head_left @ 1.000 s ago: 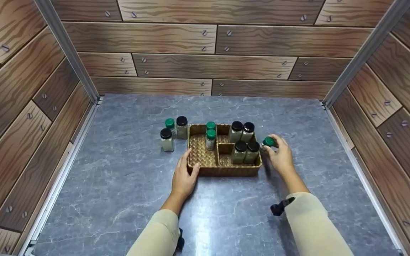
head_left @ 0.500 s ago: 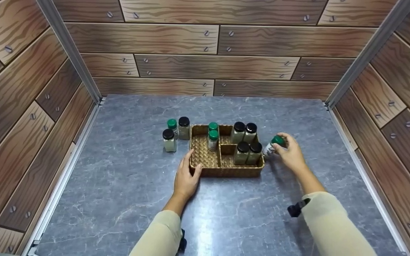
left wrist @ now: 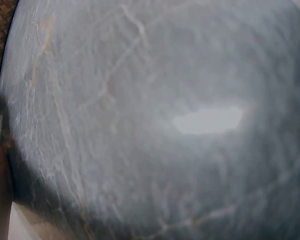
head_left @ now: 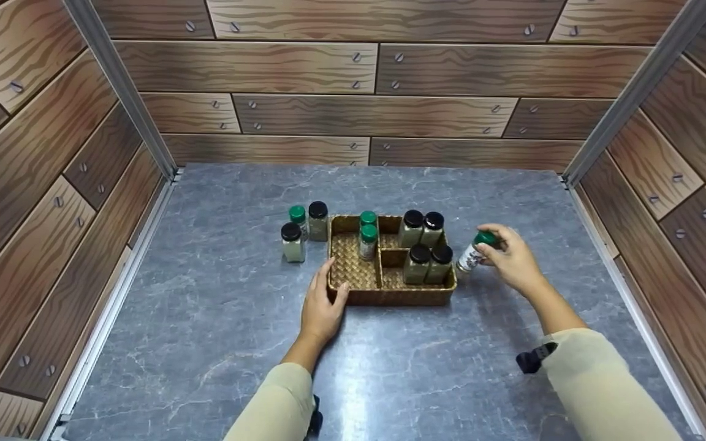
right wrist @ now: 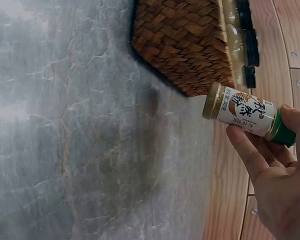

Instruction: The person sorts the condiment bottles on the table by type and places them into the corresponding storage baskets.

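Note:
A spice jar [head_left: 470, 257] with a green cap and a white printed label is in my right hand [head_left: 515, 263], to the right of the woven basket [head_left: 399, 297]. My thumb and fingers grip it around the cap end, and it tilts with its base toward the basket. In the right wrist view the label of the jar [right wrist: 245, 111] shows dark characters. My left hand [head_left: 321, 309] rests against the basket's front left corner, fingers along the left side and thumb at the front. Two green-capped jars [head_left: 368, 242] stand in the left compartment.
Several black-capped jars [head_left: 417, 266] stand in the basket's two right compartments. Left of the basket, on the grey marbled table [head_left: 206, 306], are two black-capped jars [head_left: 293, 247] and a green-capped one [head_left: 297, 215]. Wood-patterned walls [head_left: 304, 113] enclose the table.
My right hand has moved rightward, away from the basket's right side, with the green-capped jar, which now shows more of its label. The left hand stays at the basket's corner.

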### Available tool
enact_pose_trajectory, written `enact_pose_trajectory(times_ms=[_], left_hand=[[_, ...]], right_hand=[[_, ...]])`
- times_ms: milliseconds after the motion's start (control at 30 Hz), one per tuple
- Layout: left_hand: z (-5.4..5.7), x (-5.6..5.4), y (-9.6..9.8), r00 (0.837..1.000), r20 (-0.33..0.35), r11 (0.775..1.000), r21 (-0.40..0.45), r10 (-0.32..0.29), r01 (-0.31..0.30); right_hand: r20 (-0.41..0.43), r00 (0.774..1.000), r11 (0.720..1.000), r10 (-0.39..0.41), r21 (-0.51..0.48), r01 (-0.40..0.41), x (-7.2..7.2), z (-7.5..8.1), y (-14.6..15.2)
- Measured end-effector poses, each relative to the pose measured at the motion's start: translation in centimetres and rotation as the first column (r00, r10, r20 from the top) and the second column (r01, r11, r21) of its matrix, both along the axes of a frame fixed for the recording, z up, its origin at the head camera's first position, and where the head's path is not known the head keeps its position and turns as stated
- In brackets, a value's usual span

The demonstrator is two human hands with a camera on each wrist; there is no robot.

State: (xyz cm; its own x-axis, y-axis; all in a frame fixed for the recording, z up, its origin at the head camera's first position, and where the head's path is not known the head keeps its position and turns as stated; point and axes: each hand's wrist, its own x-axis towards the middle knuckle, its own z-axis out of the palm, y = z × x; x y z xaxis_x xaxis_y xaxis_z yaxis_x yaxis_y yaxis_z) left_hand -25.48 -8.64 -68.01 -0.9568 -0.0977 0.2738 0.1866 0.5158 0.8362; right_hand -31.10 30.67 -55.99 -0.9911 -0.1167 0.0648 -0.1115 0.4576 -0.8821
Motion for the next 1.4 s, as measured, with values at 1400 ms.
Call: enact_pose_trajectory(times_ms=[1400], left_hand=[[0.0,0.1,0.0,1.000,-0.010,1.000,-0.004,0.006,-0.006]], right_hand=[[-0.230,0.966,0.976,0.115,0.207,-0.067,0.9,6.6,-4.0]])
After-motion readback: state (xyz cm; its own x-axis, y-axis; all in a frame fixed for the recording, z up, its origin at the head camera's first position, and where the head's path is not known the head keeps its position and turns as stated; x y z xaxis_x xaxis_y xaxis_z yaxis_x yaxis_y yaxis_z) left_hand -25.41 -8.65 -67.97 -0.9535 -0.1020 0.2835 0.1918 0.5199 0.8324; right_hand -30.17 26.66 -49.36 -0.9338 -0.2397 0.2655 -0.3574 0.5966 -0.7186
